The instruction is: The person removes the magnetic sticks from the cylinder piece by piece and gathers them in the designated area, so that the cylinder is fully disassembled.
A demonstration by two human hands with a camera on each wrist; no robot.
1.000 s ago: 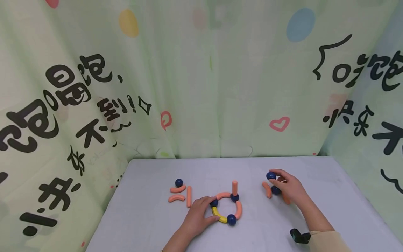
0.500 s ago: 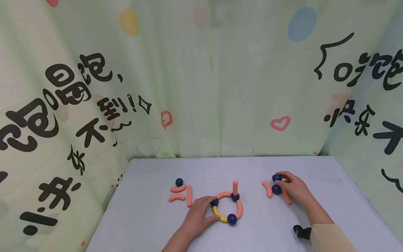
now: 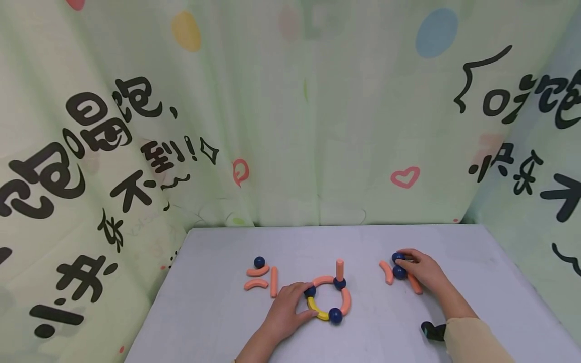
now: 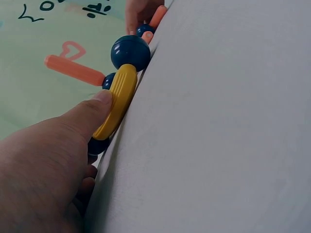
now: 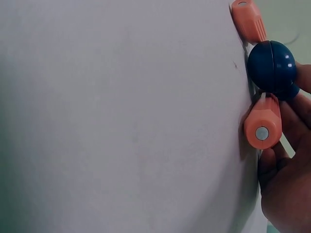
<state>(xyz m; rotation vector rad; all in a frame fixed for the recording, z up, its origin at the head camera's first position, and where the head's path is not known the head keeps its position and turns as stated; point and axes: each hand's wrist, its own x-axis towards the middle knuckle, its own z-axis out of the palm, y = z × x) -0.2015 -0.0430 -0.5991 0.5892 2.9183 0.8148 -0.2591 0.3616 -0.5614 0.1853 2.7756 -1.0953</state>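
Observation:
My left hand (image 3: 286,310) grips a ring of magnetic rods and balls lying on the table. Its thumb presses the yellow curved rod (image 4: 119,99), and its fingertips are at the ring's left blue ball (image 3: 310,291). Orange curved rods and other blue balls form the remainder, with one orange straight rod (image 3: 340,270) standing up from the back ball. Over to the right, my right hand (image 3: 424,267) pinches a blue ball (image 3: 398,257) close behind a second blue ball (image 3: 400,273). Orange rods flank that pair, a curved one (image 3: 386,273) left and another (image 3: 415,285) partly under the hand.
Left of the ring lie a blue ball (image 3: 259,262), two orange curved rods (image 3: 256,284) and a straight orange rod (image 3: 274,282). A dark object (image 3: 432,331) is beside the right sleeve. A printed curtain (image 3: 290,126) stands behind the white table (image 3: 204,322).
My right hand has shifted slightly right with its blue ball, which now sits behind the second ball, uncovering more of the right-hand orange rod. The left hand and ring stay put.

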